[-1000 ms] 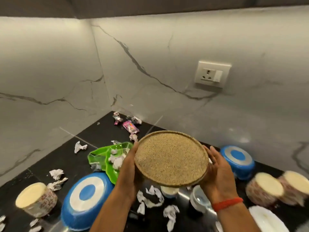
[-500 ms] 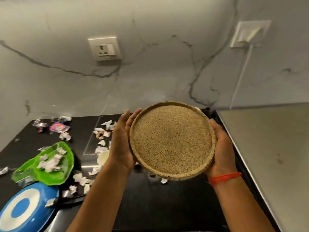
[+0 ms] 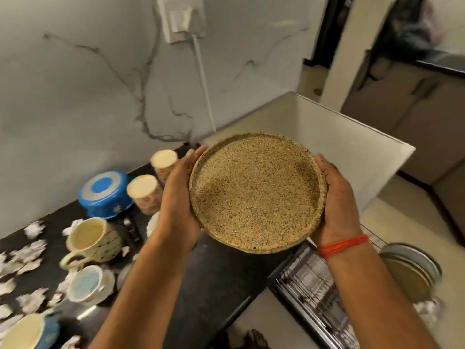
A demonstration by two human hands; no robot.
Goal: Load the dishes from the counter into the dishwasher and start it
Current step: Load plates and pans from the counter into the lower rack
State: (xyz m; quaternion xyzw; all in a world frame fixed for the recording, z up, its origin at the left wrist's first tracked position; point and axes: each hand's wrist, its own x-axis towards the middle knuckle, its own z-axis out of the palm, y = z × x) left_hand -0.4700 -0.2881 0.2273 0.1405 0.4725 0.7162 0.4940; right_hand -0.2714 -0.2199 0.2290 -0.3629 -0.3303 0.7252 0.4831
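A round speckled brown plate (image 3: 256, 191) is held in the air between both hands, its inner face towards me. My left hand (image 3: 178, 197) holds its left rim and my right hand (image 3: 337, 205) holds its right rim; a red thread is on the right wrist. Below the plate on the right lies the pulled-out dishwasher rack (image 3: 317, 293), with round plates (image 3: 407, 270) standing in it. On the black counter (image 3: 216, 278) at the left are an upturned blue bowl (image 3: 105, 195), two upturned patterned cups (image 3: 144, 193), a cream mug (image 3: 93, 240) and a pale blue cup (image 3: 86, 284).
Crumpled paper scraps (image 3: 27, 253) litter the counter's left part. A white appliance top (image 3: 327, 137) sits behind the plate, with a white cable (image 3: 203, 79) running up to a wall socket (image 3: 182, 18). A doorway and cabinets are at the far right.
Both hands have carried the plate to the right along the counter; the view swung with them, and the dishwasher rack and white appliance have come into sight.
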